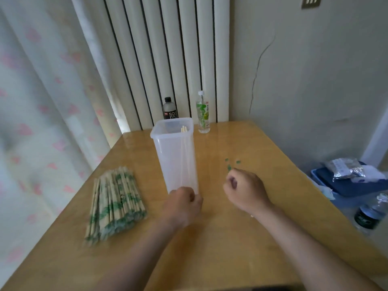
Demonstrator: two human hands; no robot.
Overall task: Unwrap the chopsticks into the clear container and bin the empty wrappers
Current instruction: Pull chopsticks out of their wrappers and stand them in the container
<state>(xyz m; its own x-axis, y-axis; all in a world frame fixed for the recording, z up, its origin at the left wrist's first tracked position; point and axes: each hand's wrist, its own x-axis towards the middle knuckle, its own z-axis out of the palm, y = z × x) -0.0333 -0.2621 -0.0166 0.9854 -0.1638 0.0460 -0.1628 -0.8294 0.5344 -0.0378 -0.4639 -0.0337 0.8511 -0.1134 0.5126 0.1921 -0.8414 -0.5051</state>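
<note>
A tall clear container (175,152) stands mid-table with a few bare chopsticks (184,129) upright inside. A bundle of wrapped chopsticks (114,203) in green-printed sleeves lies to its left. My left hand (184,203) sits curled in a fist against the container's near base, and nothing shows in it. My right hand (246,192) is curled to the right of the container. Its fingertips pinch a small green wrapper scrap (229,167). Two more green scraps (238,162) lie just beyond on the table (241,238).
A dark soda bottle (170,109) and a clear green-labelled bottle (203,113) stand at the table's back edge by the radiator. Off the right edge, lower down, are a blue bin (344,185) holding foil packets and a dark jar (367,216). A curtain hangs at left.
</note>
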